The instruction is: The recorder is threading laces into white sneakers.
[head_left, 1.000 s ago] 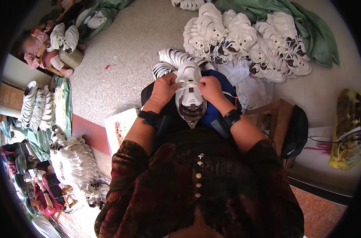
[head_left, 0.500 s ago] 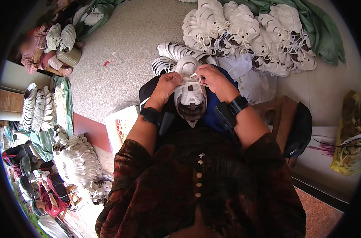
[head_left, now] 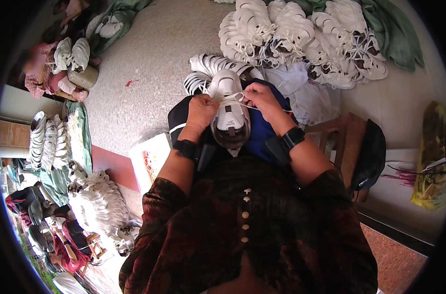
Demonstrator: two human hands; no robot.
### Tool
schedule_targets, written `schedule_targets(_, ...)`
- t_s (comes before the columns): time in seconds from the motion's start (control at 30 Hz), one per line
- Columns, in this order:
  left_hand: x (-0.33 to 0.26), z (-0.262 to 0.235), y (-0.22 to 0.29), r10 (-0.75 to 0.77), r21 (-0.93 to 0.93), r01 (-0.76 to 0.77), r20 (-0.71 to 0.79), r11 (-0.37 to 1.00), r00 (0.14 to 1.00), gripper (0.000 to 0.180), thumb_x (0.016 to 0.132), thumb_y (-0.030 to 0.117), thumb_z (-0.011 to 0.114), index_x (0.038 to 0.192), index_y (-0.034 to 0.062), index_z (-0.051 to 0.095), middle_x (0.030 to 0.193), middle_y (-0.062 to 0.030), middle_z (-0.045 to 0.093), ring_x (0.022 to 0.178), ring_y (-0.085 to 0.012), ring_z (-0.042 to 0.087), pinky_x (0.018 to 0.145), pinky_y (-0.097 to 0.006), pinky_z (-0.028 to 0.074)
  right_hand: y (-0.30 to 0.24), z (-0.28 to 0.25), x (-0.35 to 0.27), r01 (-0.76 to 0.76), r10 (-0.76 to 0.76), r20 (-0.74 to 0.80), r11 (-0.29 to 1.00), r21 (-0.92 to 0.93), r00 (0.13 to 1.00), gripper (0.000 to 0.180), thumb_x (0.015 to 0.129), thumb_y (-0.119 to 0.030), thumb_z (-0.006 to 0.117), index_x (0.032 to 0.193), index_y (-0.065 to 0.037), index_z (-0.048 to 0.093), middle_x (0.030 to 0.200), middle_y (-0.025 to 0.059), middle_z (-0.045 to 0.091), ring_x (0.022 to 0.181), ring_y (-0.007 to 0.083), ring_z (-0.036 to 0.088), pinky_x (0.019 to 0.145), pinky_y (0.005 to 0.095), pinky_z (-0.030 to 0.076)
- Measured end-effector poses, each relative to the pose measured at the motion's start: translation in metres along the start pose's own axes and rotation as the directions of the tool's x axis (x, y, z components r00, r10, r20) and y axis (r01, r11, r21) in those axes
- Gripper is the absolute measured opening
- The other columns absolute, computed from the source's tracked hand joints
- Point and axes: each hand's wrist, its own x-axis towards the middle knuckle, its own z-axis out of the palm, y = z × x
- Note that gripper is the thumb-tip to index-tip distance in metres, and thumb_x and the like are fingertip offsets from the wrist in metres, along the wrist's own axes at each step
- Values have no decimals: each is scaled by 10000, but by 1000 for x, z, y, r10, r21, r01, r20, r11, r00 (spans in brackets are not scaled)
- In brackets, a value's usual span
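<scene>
A white shoe upper [head_left: 230, 128] lies on my lap, its toe away from me and its dark-lined opening toward me. Pale shoelaces [head_left: 235, 102] cross over its front. On the shoe's left side my left hand [head_left: 202, 110] is closed, thumb and fingers pinched at the laces. My right hand [head_left: 263, 100] pinches a lace on the other side, where a small loop stands up near the fingertips. Just beyond the toe sits a row of nested white uppers [head_left: 218, 63].
Heaped white laced uppers [head_left: 301, 44] lie far right beside green cloth [head_left: 397, 34]. More stacked uppers [head_left: 98, 201] stand at left. A white box [head_left: 152, 152] is by my left arm, a wooden stool [head_left: 348, 142] by my right. Another person [head_left: 41, 68] sits far left.
My hands have drawn slightly apart along the laces, and a small lace loop now shows by the right fingertips. The whole view has shifted a little.
</scene>
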Motion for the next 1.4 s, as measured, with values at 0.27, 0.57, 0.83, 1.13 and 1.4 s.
schedule_targets(0.27, -3, -3, -1, 73, 130, -67, -41, 989, 996, 265, 734, 193, 616, 602, -20, 529, 539, -148, 528, 500, -261, 522, 530, -354, 429, 14, 7, 12, 41, -34, 86, 996, -78, 996, 156, 751, -131, 641, 701, 14, 609, 623, 26, 555, 578, 107, 508, 521, 282, 398)
schedule_targets(0.57, -14, -10, 15, 71, 354, -19, -137, 935, 988, 344, 799, 366, 600, 842, 26, 578, 685, -136, 609, 678, -330, 600, 614, -424, 458, -5, 17, 4, 277, -431, 13, 557, -783, 902, 278, 784, -242, 566, 651, 1, 572, 678, 192, 582, 631, 358, 546, 593, 418, 429)
schedule_targets(0.83, -23, -50, 13, -195, -567, 42, -212, 822, 958, 114, 779, -7, 611, 879, 36, 579, 628, 50, 521, 538, -25, 417, 494, -177, 342, -19, -82, -36, 210, -171, -421, 977, 47, 891, 122, 610, 30, 529, 676, -48, 596, 590, -4, 508, 524, 79, 434, 472, 220, 319)
schedule_targets(1.13, -59, -74, 34, 270, 240, -278, 65, 930, 961, 110, 754, 116, 686, 756, 24, 626, 658, -45, 607, 602, -123, 559, 566, -262, 448, -49, -87, -62, 320, -443, 35, 587, -744, 896, 28, 735, -68, 617, 731, -69, 589, 575, 66, 527, 457, 167, 451, 470, 280, 360)
schedule_targets(1.4, -56, -95, 24, 549, 477, -530, 114, 700, 828, 76, 690, 100, 696, 737, 68, 646, 722, -71, 634, 654, -236, 612, 595, -307, 488, -83, -82, -79, 504, -603, 457, -103, -858, 654, 69, 723, -94, 600, 751, -60, 548, 619, 142, 468, 561, 334, 498, 503, 405, 389)
